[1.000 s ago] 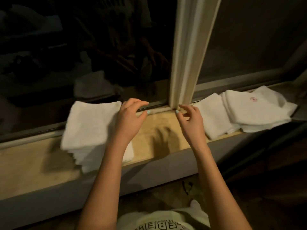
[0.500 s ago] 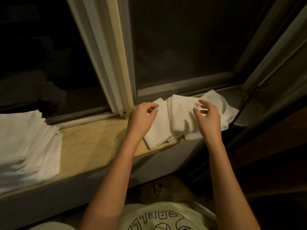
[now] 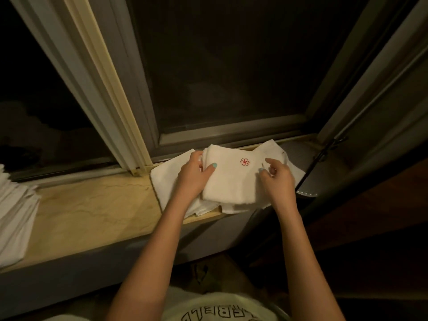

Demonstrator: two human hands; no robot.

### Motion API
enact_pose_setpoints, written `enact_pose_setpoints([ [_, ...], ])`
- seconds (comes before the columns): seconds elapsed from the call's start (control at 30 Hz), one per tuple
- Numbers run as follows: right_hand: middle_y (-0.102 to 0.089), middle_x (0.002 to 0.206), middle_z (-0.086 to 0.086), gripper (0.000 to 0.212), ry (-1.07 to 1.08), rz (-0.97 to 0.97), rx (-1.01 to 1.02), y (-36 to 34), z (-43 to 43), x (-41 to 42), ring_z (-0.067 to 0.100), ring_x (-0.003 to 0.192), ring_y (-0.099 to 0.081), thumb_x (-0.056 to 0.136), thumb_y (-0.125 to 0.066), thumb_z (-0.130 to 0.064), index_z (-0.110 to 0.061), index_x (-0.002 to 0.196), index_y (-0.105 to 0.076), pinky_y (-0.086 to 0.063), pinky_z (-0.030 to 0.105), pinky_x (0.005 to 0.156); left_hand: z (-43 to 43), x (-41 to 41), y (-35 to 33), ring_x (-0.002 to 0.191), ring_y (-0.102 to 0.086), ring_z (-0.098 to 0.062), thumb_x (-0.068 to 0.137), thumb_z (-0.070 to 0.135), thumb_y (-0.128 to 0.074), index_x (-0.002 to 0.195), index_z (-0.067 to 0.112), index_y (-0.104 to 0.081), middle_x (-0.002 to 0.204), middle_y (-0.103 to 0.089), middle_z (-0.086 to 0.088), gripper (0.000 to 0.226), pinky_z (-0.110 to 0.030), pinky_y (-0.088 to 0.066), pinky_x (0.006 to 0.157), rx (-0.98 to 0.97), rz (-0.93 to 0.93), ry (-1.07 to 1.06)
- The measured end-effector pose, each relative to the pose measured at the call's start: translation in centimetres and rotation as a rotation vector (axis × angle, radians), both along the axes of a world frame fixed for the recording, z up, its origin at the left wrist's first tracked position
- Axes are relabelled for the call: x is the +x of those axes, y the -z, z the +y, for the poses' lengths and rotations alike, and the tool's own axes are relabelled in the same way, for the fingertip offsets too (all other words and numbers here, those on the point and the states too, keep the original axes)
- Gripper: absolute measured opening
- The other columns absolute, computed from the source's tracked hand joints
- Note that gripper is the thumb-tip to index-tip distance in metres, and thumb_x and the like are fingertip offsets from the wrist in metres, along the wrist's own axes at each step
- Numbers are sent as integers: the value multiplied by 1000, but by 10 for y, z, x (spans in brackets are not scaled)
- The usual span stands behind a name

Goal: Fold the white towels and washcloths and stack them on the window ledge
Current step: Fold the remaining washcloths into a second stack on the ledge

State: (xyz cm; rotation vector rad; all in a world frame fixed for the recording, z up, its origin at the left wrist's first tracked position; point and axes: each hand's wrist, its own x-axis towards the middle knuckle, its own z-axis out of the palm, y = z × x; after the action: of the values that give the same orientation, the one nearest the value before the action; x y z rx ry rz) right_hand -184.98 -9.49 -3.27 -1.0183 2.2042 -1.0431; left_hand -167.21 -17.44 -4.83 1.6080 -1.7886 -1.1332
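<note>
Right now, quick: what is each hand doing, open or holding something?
Left hand: holding the left edge of the top towel, thumb on top.
Right hand: fingers curled at the towel's right edge; grip cannot be told.

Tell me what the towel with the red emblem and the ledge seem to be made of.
The towel: white, soft, matte cloth, likely cotton terry; its folded edge looks thick and rounded. The ledge: pale, smooth stone, perhaps marble; thin dark veins cross it.

Folded stack (image 3: 16,216), left: cut by frame edge; left hand (image 3: 193,179) fingertips: hidden under emblem towel (image 3: 231,184); right hand (image 3: 276,179) grip: blurred, unclear; shirt lettering (image 3: 208,317): cropped
</note>
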Motion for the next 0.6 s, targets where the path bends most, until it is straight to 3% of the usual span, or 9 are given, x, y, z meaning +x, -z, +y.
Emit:
enact_pose_setpoints([
  [0.13,-59,126,13,47,-79,70,88,6,-4,-3,25,113,-55,91,-59,-25,-13,135,-50,-44,39,97,-3,-12,5,116,-53,-28,92,43,-56,142,30,-28,137,-49,-3,59,-40,-45,90,11,-44,31],
  [0.23,-60,125,11,48,-94,67,102,4,-6,-3,26,114,-55,91,-60,-24,-13,137,-48,-44,41,99,-5,-14,5,121,-49,-27,92,32,-59,143,33,-28,140,-46,-2,59,-42,-45,96,3,42,28],
  [0.43,-60,121,7,51,-138,-32,36,-3,-14,1,12,96,-50,92,-60,-18,-18,139,-42,-41,28,84,2,5,-4,119,-48,-16,91,17,-61,138,44,-30,141,-40,5,62,-41,-51,95,32,336,31],
  [0.6,-59,128,5,50,-275,-52,61,-2,-19,27,17,106,-56,92,-60,-15,-18,139,-45,-43,28,88,6,49,-3,113,-53,-13,87,6,-63,141,41,-25,132,-46,5,74,-34,-51,89,118,379,12],
])
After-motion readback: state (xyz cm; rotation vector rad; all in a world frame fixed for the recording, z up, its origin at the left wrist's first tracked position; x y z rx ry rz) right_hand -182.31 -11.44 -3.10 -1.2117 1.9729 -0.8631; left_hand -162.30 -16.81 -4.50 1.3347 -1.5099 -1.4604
